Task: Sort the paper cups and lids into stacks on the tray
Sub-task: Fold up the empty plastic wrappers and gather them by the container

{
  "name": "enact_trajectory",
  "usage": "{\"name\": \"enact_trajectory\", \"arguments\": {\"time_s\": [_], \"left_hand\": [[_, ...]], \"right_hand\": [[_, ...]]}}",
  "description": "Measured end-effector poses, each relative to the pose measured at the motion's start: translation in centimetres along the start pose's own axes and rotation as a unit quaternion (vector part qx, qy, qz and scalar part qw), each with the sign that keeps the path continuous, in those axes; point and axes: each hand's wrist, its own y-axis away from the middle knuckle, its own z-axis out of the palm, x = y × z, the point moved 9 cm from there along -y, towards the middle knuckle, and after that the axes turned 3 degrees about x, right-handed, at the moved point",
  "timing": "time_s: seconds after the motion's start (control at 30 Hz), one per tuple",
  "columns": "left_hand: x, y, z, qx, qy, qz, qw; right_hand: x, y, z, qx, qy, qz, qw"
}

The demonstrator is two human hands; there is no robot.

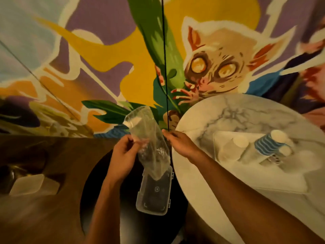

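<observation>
Plastic sleeve (149,138) pinched between both hands' grip.

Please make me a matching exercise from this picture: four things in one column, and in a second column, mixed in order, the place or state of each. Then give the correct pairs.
Things:
1. clear plastic bag
2. striped cups
3. clear plastic case
4. marble table

Places or states:
A. lying on its side on the tray
B. round, at the right, carrying the tray
C. held between the left hand and the right hand
D. open, below the bag, on the dark round surface

Pairs: 1-C, 2-A, 3-D, 4-B
</observation>
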Motion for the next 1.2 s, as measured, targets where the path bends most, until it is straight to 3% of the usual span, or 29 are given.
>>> {"name": "enact_trajectory", "arguments": {"time_s": [0.23, 0.33, 0.6, 0.87, 1.0, 1.2], "left_hand": [[5.3, 3.2, 11.8, -0.12, 0.06, 0.019, 0.991], [7.2, 5.0, 16.5, -0.145, 0.057, 0.031, 0.987], [11.6, 11.5, 26.9, -0.11, 0.109, 0.034, 0.987], [15.8, 18.2, 34.0, -0.068, 0.148, 0.097, 0.982], [17.7, 20.6, 35.6, -0.063, 0.122, 0.12, 0.983], [18.9, 22.6, 37.4, -0.129, 0.034, 0.13, 0.982]], "right_hand": [[2.7, 6.4, -12.7, 0.063, -0.11, 0.044, 0.991], [4.2, 9.5, -17.7, 0.068, -0.172, 0.017, 0.983], [7.0, 18.3, -31.3, 0.142, -0.261, -0.082, 0.951], [9.1, 24.9, -39.9, 0.076, -0.223, -0.166, 0.958], [9.9, 27.0, -43.1, 0.107, -0.257, -0.17, 0.945], [9.6, 29.4, -45.3, 0.131, -0.31, -0.19, 0.922]]}}
